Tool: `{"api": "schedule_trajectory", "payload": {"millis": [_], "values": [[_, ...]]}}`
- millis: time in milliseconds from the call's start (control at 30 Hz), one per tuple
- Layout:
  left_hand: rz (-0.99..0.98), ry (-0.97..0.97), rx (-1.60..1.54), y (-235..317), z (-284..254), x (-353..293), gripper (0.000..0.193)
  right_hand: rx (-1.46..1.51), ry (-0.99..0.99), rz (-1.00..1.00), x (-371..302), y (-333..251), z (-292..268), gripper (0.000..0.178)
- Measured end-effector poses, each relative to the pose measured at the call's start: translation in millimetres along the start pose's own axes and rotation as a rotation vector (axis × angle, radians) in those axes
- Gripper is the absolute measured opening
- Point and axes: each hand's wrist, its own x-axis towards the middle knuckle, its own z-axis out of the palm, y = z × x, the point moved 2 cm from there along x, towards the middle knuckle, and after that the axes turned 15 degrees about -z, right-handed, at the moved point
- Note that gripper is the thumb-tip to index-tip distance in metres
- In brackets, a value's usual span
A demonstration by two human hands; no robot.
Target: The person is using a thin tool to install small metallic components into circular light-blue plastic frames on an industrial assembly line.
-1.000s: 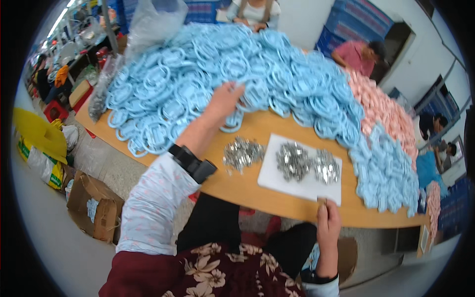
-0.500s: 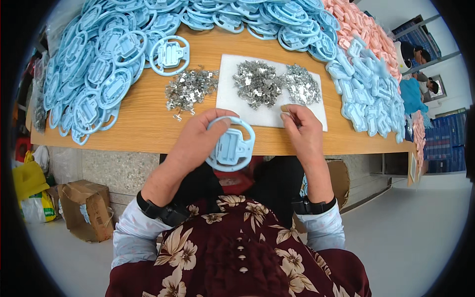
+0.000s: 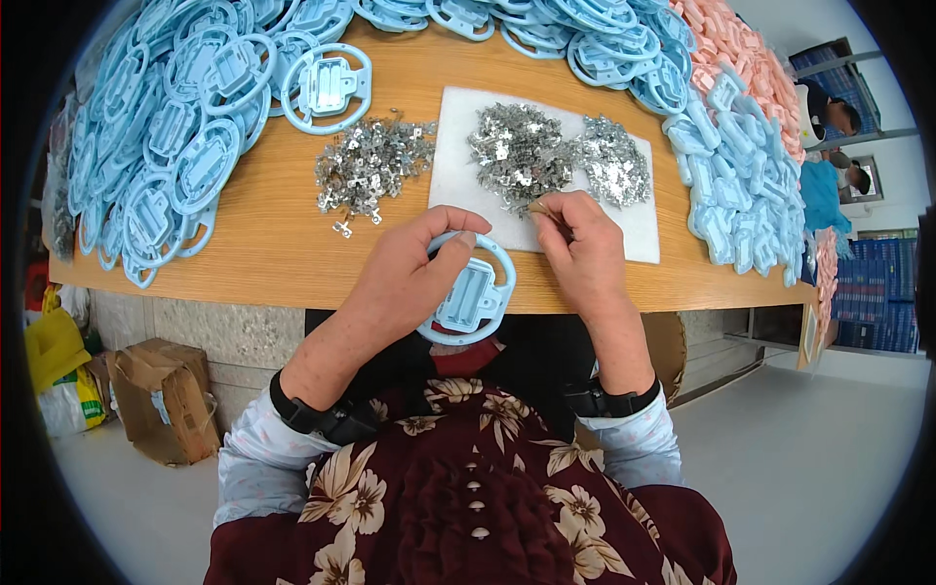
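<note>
My left hand (image 3: 414,263) grips the upper rim of a light blue plastic ring-shaped part (image 3: 470,297), like a toy steering wheel with a slotted rectangular housing in its middle. The part is tilted at the table's front edge. My right hand (image 3: 583,244) is closed in a pinch over the white foam sheet (image 3: 639,234), at the near edge of a pile of small silvery metal clips (image 3: 517,156). What its fingertips hold is too small to make out. A second pile of shiny metal pieces (image 3: 612,166) lies right of the first, on the same sheet.
More metal clips (image 3: 369,166) lie on the bare wood left of the sheet. Light blue ring parts (image 3: 205,166) are heaped along the left and back. Smaller blue pieces (image 3: 731,175) and pink pieces (image 3: 741,73) cover the right. A cardboard box (image 3: 166,400) stands on the floor.
My right hand has moved left, its pinched fingertips now beside the larger clip pile on the sheet. My left hand and the ring part have shifted slightly right. The view has shifted a little.
</note>
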Motion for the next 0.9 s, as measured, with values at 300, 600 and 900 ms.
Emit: {"api": "schedule_trajectory", "payload": {"millis": [300,600,900], "values": [[0.010,-0.021,0.074,-3,-4,5,0.022,-0.114,-0.064,-0.133,11,-11,9,0.015],[0.100,0.046,0.200,-1,-4,8,0.026,-0.120,-0.151,-0.218,15,-5,11,0.014],[0.142,0.124,0.257,-1,-3,10,0.027,-0.085,-0.162,-0.224,18,-4,3,0.013]]}}
